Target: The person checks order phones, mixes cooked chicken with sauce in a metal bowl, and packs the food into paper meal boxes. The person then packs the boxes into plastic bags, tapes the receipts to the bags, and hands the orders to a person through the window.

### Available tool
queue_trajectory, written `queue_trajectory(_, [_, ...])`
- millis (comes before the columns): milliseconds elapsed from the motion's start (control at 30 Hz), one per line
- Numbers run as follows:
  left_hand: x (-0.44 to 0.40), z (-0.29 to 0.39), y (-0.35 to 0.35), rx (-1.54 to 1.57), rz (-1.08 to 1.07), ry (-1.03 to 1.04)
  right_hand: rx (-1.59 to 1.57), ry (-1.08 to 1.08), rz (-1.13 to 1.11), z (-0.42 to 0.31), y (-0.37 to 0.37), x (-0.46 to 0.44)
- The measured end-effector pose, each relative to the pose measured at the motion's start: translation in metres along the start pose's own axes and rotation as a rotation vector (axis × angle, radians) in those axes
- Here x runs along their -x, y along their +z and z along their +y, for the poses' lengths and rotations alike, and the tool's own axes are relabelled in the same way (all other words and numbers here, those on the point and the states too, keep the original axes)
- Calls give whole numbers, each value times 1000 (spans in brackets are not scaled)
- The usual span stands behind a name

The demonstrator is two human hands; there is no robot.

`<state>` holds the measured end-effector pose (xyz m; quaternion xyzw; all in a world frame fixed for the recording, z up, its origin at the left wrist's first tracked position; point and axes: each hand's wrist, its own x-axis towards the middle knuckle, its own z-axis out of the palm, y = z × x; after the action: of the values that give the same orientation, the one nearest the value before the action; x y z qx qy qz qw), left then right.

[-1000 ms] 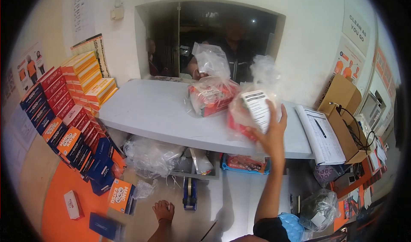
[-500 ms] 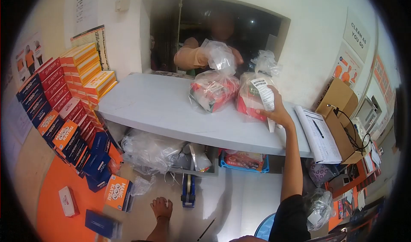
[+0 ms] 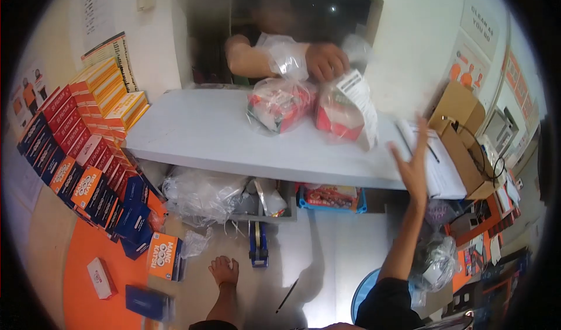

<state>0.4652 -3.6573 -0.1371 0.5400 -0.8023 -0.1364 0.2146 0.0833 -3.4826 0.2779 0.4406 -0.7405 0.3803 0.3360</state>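
Observation:
My right hand is raised over the right end of the grey counter, its fingers spread and nothing in them. It is blurred and beside a notebook. A clear plastic bag with a red and white box stands to its left, with a long printed receipt hanging on the front. Another person's hand is at the top of that bag. A second bagged box sits just left of it. My left hand rests with fingers apart on the lower desk, near a blue tape dispenser.
Stacked boxes rise on the left. Below the counter are plastic bags and a blue basket. A cardboard box with a black cable stands at right. A pen lies on the desk.
My right hand has let go of the receipt and moved right, opening. The other person's hand has reached across to the right bag. My left hand stays on the desk; the view has shifted slightly.

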Motion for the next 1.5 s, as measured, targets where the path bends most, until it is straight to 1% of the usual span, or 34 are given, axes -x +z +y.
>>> queue_trajectory(67, [1,-2,3,21,56,35,37,186,280,-19,-45,32])
queue_trajectory(133, [1,-4,6,-64,119,109,-7,203,438,-14,-90,79])
queue_trajectory(200, [0,-9,12,-107,121,137,95,457,550,-32,-125,126])
queue_trajectory(233, [1,-6,5,-89,69,111,287,493,533,-46,-143,144])
queue_trajectory(267, [2,-1,3,-65,22,81,341,493,512,-49,-163,170])
queue_trajectory(367, [1,-15,21,-96,88,114,362,702,554,-58,-224,248])
queue_trajectory(400, [2,-17,23,-81,102,118,397,723,543,-61,-235,275])
queue_trajectory(433, [1,-15,20,-40,83,103,366,753,621,-62,-244,296])
queue_trajectory(467, [4,-14,15,4,69,83,329,775,703,-64,-254,307])
queue_trajectory(500, [13,-19,10,3,48,95,328,800,690,-74,-257,311])
queue_trajectory(533, [13,-17,8,9,64,96,408,736,628,-89,-261,311])
queue_trajectory(600, [1,-13,12,46,77,154,536,688,594,-113,-285,316])
queue_trajectory(667, [2,-26,22,252,125,155,687,679,669,-137,-319,325])
queue_trajectory(733, [-3,-42,38,333,173,214,756,635,716,-157,-358,335])
queue_trajectory(800, [-2,-51,40,487,63,187,810,578,772,-168,-402,359])
queue_trajectory(867, [4,-51,31,692,8,154,728,613,917,-172,-438,393])
queue_trajectory(900, [9,-53,32,755,46,148,701,665,967,-173,-448,408])
queue_trajectory(933, [12,-51,34,814,82,144,716,668,987,-167,-454,421])
queue_trajectory(1000, [35,-34,28,855,26,153,667,720,1076,-147,-464,449])
queue_trajectory(1033, [47,-26,21,886,-24,139,796,843,962,-135,-471,464])
queue_trajectory(1067, [55,-16,17,889,-39,155,561,784,1037,-111,-476,479])
queue_trajectory(1100, [65,-5,17,884,-50,189,630,849,968,-97,-476,475])
queue_trajectory(1133, [77,6,15,880,-59,221,635,837,908,-84,-475,466])
queue_trajectory(1167, [81,14,14,866,-75,220,510,806,957,-60,-475,464])
queue_trajectory(1233, [83,23,-5,800,-77,202,469,886,976,-11,-480,455])
queue_trajectory(1267, [104,49,-8,755,-51,178,466,818,912,53,-490,462])
queue_trajectory(1300, [110,46,-3,708,-25,194,477,806,862,94,-495,473])
queue_trajectory(1367, [127,50,1,611,46,202,369,891,826,167,-492,483])
queue_trajectory(1433, [153,96,0,539,115,168,327,970,671,234,-487,498])
queue_trajectory(1467, [163,121,-1,520,140,152,317,974,673,267,-480,510])
queue_trajectory(1500, [171,148,-4,494,156,145,285,955,613,291,-476,518])
